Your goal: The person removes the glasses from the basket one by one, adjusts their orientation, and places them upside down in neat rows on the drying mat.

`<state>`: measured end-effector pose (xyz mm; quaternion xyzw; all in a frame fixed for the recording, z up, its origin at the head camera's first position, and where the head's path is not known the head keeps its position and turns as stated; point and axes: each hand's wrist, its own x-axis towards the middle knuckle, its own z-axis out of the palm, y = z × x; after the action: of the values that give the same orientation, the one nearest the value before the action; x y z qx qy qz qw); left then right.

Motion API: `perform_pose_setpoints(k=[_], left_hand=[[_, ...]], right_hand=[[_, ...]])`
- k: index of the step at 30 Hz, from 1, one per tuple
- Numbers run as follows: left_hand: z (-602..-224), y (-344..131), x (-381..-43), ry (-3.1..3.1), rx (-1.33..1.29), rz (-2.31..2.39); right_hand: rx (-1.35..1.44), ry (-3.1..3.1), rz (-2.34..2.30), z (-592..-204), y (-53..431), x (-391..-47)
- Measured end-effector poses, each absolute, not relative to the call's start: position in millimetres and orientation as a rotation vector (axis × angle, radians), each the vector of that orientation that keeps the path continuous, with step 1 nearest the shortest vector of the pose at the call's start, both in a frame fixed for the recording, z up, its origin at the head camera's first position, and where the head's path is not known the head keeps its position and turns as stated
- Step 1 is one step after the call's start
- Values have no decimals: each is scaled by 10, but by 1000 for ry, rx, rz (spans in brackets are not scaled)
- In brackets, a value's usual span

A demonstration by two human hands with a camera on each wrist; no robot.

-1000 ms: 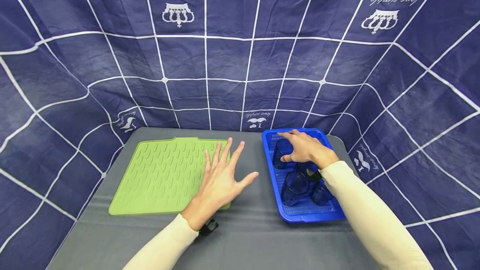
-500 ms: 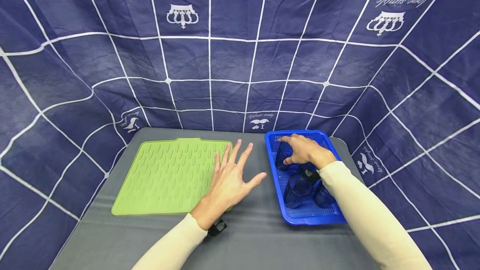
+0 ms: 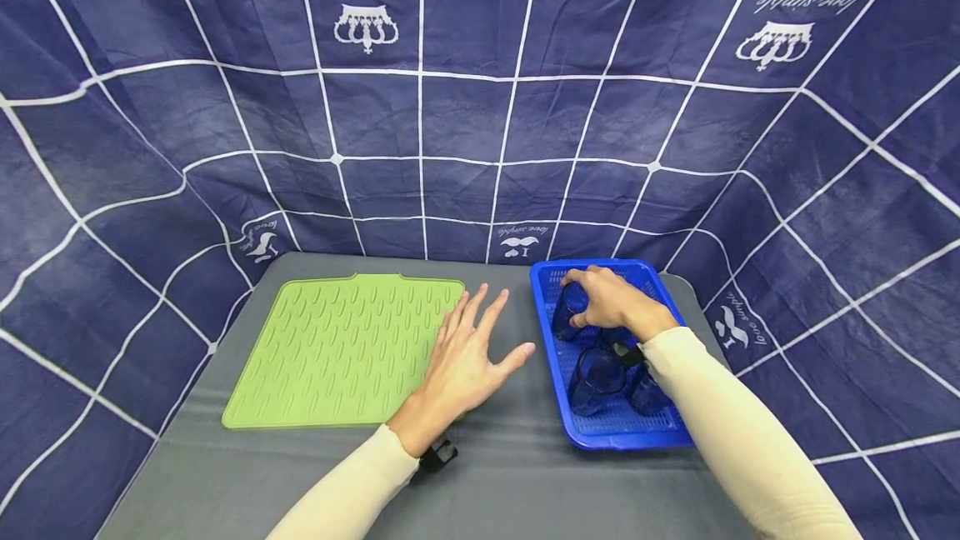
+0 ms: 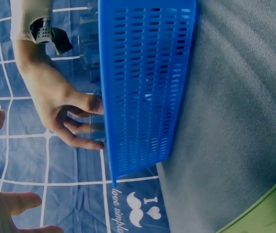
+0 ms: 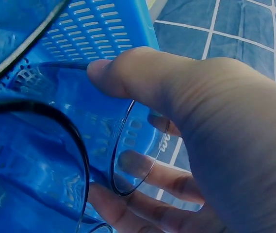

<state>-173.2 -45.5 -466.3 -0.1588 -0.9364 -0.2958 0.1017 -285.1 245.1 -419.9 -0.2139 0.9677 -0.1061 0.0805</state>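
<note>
My right hand [image 3: 613, 300] reaches into the blue plastic basket [image 3: 551, 373] and grips a clear drinking glass [image 3: 567, 321] near its rim. In the right wrist view the thumb [image 5: 128, 73] lies along one side of that glass [image 5: 94, 116], and the fingers [image 5: 162, 179] wrap the other side. Closer to me in the basket stand more glasses, among them a wide one [image 3: 597, 382] and one partly under the wrist [image 3: 647, 392]. My left hand [image 3: 461, 365] hovers with spread fingers beside the right edge of the green ridged mat [image 3: 337, 352], holding nothing.
A grey-covered table [image 3: 510, 473] bears the mat on the left and the basket on the right. Blue cloth [image 3: 465, 123] with white grid lines hangs behind and along both sides. The basket's raised perforated walls [image 4: 147, 87] surround the glasses.
My right thumb and fingers have closed in on the far-left glass in the basket. The left hand has shifted slightly right in the head view, its fingers a little closer together.
</note>
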Motion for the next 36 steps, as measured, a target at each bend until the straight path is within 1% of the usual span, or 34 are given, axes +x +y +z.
perform_pose_setpoints(k=[12,21,36], left_hand=[[-4700,-414,-1774,-2752,-410,-1062],[-4700,-427,-1810,-2726,-405,-1132],[-4726,-449,-1787,-2642,-430,-1350]], right_hand=[[-677,2941,-367,-4190,2489,-2785],[-697,3011,-427,-4113,2514,-2717],[-658,3155,-505,-3923,2499,-2431]])
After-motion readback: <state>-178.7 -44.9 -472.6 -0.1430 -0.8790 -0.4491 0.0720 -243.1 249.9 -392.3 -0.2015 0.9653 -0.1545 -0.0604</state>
